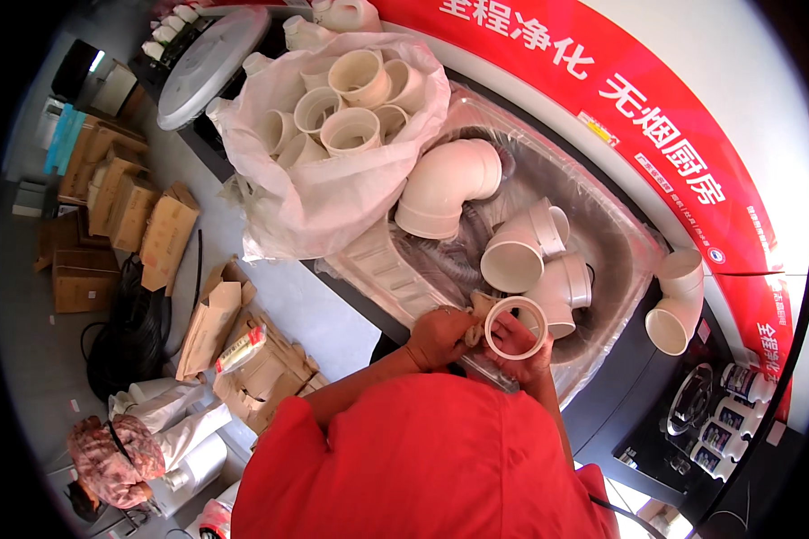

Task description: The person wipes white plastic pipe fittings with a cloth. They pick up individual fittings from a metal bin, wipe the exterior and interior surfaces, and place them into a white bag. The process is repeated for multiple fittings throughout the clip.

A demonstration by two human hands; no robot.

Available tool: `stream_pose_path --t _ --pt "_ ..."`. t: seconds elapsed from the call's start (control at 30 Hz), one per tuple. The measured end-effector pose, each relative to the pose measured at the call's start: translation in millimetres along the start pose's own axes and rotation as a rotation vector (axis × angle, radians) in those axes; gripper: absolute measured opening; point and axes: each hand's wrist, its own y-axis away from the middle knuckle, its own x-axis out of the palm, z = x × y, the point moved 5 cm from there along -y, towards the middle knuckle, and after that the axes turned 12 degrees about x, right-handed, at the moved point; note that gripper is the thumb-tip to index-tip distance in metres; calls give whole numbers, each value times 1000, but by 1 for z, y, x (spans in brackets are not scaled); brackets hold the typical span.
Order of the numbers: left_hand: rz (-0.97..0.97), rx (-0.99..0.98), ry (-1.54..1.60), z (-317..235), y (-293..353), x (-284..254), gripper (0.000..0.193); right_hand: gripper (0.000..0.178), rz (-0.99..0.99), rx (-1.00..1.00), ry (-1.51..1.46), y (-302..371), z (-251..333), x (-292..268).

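A short white plastic pipe fitting [544,331] stands with its round opening facing up in front of my body. My right hand [532,366] grips it from below and behind, and some fingers show through the ring. My left hand [440,338] is closed on a crumpled beige cloth [482,309], which touches the fitting's left side. Just beyond my hands, white pipe elbows [449,190] and branched fittings [515,260] lie in a metal sink [622,234] covered with clear plastic film.
A large white sack [306,202] full of similar fittings stands left of the sink. Another elbow [676,301] sits on the dark counter at right, near a gas hob [689,400]. Cardboard boxes [166,238] cover the floor at left. Another person [117,458] is at lower left.
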Motion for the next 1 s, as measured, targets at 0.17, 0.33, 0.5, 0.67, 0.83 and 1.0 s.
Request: stream_pose_path --t 0.17,0.33,0.5,0.67,0.83,1.0 --pt "-18 35 -34 -4 -2 -2 23 88 -9 2 26 1 1 5" --pt "-30 45 -41 -3 -1 -2 25 89 13 -11 56 -1 2 8" --pt "-32 48 -44 -4 0 -1 27 89 7 4 57 -1 2 8" --pt "-8 46 -68 -5 0 0 28 89 4 8 86 -2 2 7" --pt "-40 28 -67 -1 2 2 24 89 3 10 86 -3 2 6" --pt "29 23 -80 -1 2 2 28 91 0 10 88 -4 2 6"
